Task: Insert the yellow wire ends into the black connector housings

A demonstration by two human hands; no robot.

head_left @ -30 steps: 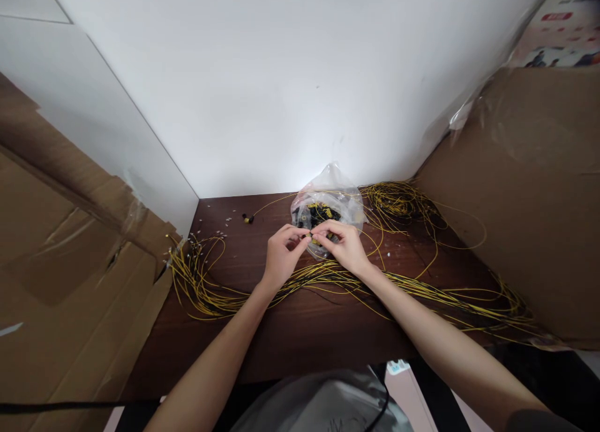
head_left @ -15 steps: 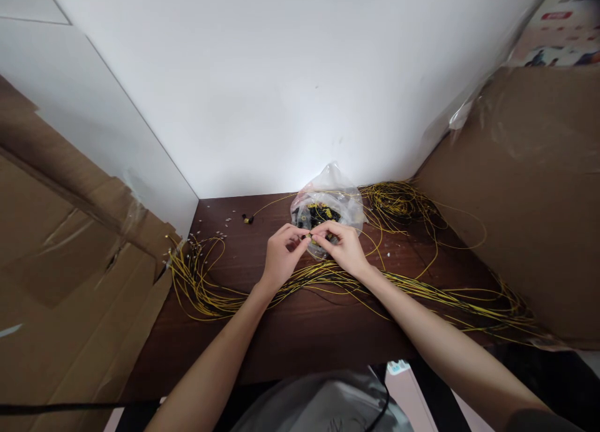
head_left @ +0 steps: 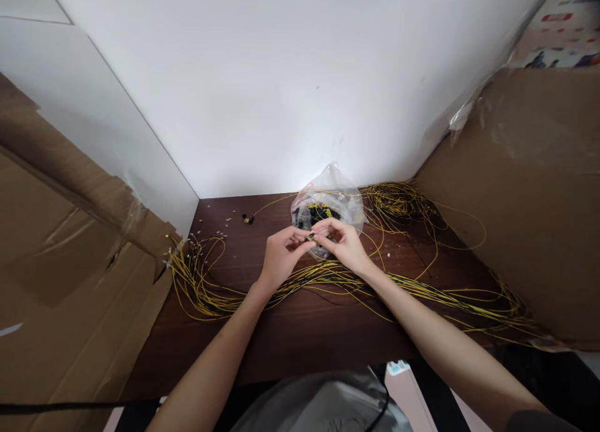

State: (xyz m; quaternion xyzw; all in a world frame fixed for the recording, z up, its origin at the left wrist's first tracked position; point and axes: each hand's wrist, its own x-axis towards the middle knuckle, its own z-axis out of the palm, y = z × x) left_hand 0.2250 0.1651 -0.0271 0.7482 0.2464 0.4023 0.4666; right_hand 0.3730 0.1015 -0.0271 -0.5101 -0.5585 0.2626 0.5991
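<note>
Between the fingertips of both hands is a small black and yellow connector piece. My left hand pinches it from the left, and my right hand pinches it from the right. Its exact kind is too small to tell, and the fingers hide part of it. Just behind the hands lies a clear plastic bag, opened, with many similar black and yellow pieces inside. Below the hands a long bundle of thin yellow and black cables runs across the dark wooden table.
A coiled heap of yellow cable lies at the back right. One connector on a cable end and several small pale bits are at the back left. Cardboard boxes stand left and right; a white wall rises behind.
Both hands stay at nearly the same spot. The fingers have shifted slightly, and more of the black and yellow piece shows between them.
</note>
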